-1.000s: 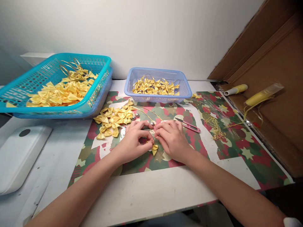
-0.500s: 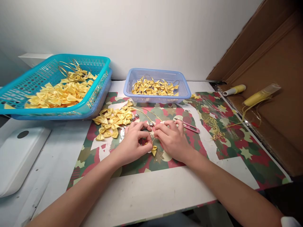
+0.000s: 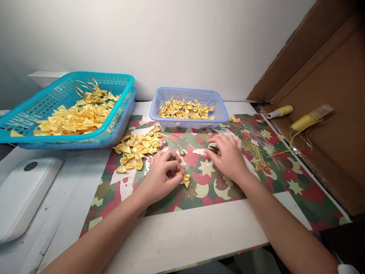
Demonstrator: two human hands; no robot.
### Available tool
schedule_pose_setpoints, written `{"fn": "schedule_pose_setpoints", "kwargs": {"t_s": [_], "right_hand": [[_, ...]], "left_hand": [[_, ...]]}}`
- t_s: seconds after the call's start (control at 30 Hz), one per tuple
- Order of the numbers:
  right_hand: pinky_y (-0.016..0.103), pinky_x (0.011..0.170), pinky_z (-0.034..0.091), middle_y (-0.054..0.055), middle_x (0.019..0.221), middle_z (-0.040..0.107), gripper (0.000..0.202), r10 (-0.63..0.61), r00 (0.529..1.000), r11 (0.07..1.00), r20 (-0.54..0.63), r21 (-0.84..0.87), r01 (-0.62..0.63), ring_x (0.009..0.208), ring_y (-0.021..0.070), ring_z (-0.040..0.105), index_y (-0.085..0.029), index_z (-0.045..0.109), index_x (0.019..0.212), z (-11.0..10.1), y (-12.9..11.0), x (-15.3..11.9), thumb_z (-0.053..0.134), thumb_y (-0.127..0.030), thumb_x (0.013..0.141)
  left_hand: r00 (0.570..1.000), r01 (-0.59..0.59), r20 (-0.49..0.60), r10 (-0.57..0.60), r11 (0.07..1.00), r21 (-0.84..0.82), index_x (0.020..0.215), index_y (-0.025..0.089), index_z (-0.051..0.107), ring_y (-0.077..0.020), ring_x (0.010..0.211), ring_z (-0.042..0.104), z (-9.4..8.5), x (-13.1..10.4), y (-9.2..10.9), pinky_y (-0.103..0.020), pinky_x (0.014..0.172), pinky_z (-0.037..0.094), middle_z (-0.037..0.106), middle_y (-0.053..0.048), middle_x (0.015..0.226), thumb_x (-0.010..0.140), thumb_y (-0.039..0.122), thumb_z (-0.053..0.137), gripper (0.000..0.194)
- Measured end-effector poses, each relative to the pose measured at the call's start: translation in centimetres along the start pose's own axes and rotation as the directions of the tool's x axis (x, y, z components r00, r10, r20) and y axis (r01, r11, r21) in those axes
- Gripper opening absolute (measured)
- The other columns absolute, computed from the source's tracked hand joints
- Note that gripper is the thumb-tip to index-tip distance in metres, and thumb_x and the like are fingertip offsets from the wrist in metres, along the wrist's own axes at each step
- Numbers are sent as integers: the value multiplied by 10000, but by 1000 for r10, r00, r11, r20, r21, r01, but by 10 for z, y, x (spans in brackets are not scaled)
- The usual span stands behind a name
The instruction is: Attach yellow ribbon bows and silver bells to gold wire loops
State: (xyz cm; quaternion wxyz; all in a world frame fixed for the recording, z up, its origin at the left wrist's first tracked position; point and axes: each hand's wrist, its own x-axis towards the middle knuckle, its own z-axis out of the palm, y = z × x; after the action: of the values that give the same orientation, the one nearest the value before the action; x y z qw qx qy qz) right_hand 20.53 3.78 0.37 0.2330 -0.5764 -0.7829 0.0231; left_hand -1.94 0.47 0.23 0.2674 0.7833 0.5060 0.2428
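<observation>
White counter against a pale wall, partly covered by a patterned sheet of red, green and cream; cardboard stands at right. Left hand: grip closed, thumb and fingertips pinching a yellow bow, which lies low over the near part of the sheet. Right hand: thumb and fingers about a dark tool — whether the grip is closed on it cannot be told. Far and left of the left hand, a pile of bows lies beside silver bells; gold cords extend rightward from it. Two baskets hold further bows — turquoise basket at far left, violet-blue basket at the far side. Tangled gold threads lie right of the right hand.
</observation>
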Motion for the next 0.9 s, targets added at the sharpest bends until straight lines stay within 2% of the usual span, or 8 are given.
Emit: {"fn": "schedule_pose_setpoints", "kwargs": {"t_s": [0.07, 0.13, 0.27, 0.47, 0.57, 0.7, 0.8, 0.9], "right_hand": [[444, 807, 345, 85, 1010, 653, 314, 154, 988, 985, -1, -79, -153, 952, 313, 533, -225, 605, 900, -8, 19, 4, 657, -509, 777], [424, 771, 364, 81, 957, 652, 354, 256, 964, 962, 79, -119, -245, 908, 311, 558, -218, 597, 831, -15, 32, 6, 689, -541, 717], [353, 668, 366, 58, 873, 650, 230, 313, 913, 949, 260, -112, -293, 801, 255, 586, -214, 553, 694, -23, 37, 6, 658, -406, 764], [308, 575, 345, 35, 726, 621, 206, 299, 928, 952, 224, -5, -306, 654, 201, 550, -224, 459, 662, -22, 28, 6, 563, -292, 827], [291, 539, 354, 10, 653, 605, 208, 328, 929, 906, 170, 221, -360, 567, 171, 535, -234, 401, 745, -23, 19, 4, 488, -354, 891], [251, 457, 310, -53, 571, 493, 227, 217, 938, 793, 271, 511, -331, 465, 124, 438, -241, 371, 835, -30, -7, -4, 390, -436, 951], [246, 471, 286, -62, 585, 423, 264, 19, 900, 778, 435, 559, -287, 487, 116, 374, -237, 454, 949, -33, -27, -13, 299, -448, 991], [257, 534, 318, -25, 643, 491, 351, -106, 860, 828, 499, 523, -201, 567, 127, 431, -217, 525, 887, -30, -39, -19, 267, -422, 1007]], "left_hand": [[999, -11, -43, 9, 999, -45, 681, 219, 620, -226, 965, 517, 0, 0, -1, -453, 936, 390, 610, -38, 964, 833, 251, 527, 182], [996, -16, -93, 4, 991, -132, 706, 215, 616, -205, 922, 550, 0, -1, -1, -385, 852, 438, 617, -34, 924, 854, 243, 519, 179], [984, 54, -139, -107, 939, -340, 736, 205, 618, -153, 740, 586, -1, -4, 0, -272, 625, 463, 632, -23, 832, 866, 254, 536, 161], [932, 304, 42, -361, 711, -634, 757, 206, 621, -140, 626, 645, 2, -7, 6, -247, 572, 530, 638, 10, 696, 838, 388, 600, 201], [890, 391, 144, -431, 565, -727, 746, 200, 609, -167, 655, 698, 1, -6, 8, -258, 590, 561, 640, 14, 671, 800, 414, 645, 223], [870, 413, 174, -460, 491, -767, 770, 183, 632, -163, 647, 710, 1, -5, 9, -244, 589, 562, 653, 8, 713, 764, 400, 688, 224], [880, 399, 168, -445, 498, -770, 836, 172, 650, -158, 679, 707, 2, -5, 8, -245, 625, 565, 687, -16, 768, 755, 366, 702, 217], [904, 362, 144, -402, 541, -759, 894, 166, 656, -149, 699, 688, 4, -6, 6, -242, 646, 559, 700, -25, 793, 752, 327, 706, 220]]}}
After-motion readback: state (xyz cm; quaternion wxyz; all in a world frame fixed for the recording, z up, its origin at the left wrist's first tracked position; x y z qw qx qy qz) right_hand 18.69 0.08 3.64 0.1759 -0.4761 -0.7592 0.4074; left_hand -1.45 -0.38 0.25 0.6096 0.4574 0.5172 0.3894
